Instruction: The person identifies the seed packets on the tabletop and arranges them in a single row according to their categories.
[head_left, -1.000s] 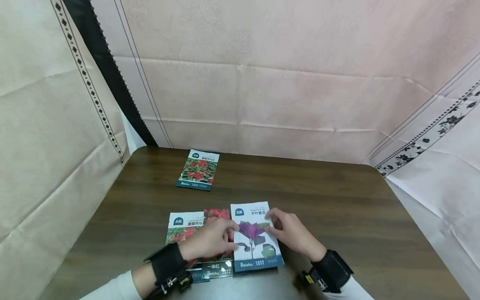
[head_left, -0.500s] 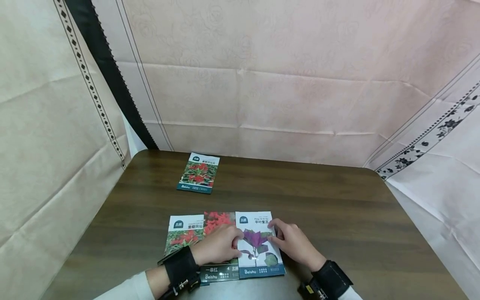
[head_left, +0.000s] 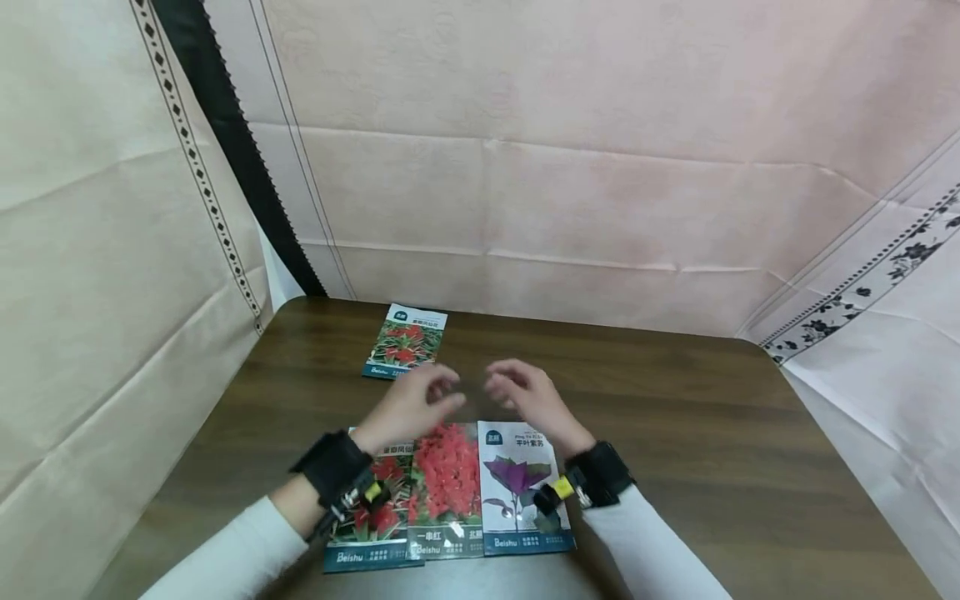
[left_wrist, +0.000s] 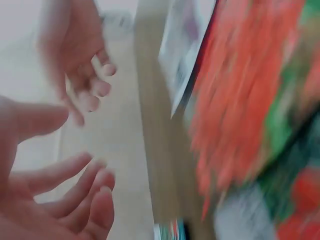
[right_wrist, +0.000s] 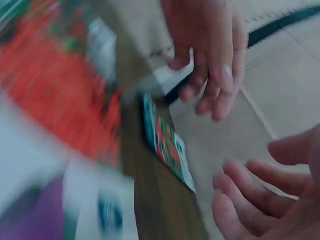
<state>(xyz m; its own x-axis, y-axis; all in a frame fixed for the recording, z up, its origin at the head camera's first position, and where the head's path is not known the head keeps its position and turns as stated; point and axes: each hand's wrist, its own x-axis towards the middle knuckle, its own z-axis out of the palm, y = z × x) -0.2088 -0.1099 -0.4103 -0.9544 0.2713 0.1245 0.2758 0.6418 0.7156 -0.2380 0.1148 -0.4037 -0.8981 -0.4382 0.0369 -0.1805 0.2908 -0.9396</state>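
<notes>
Both hands hover over the table with bent, loose fingers and nothing between them. The left hand [head_left: 411, 406] is above the row of packets, its fingertips near the lower edge of a lone red-flower seed packet [head_left: 407, 337] at the back. To its right the right hand [head_left: 534, 398] hangs apart from it, above the purple-leaf seed packet [head_left: 517, 483]. Beside that packet lies one with dense red blooms [head_left: 447, 479]. Left of this, another red-flower packet [head_left: 375, 554] is partly covered by the left wrist. In the left wrist view the red-bloom packet [left_wrist: 240, 90] is blurred.
A brown wooden table [head_left: 660, 433] carries the packets. Behind it hangs a pale cloth [head_left: 570, 208], with a patterned border [head_left: 847, 300] on the right. A black wristband [head_left: 600, 473] with a small camera sits on the right wrist, another on the left.
Both hands have let go of the purple-leaf packet and risen away toward the back of the table. That packet has shifted slightly right and now lies flush beside the red-bloom one.
</notes>
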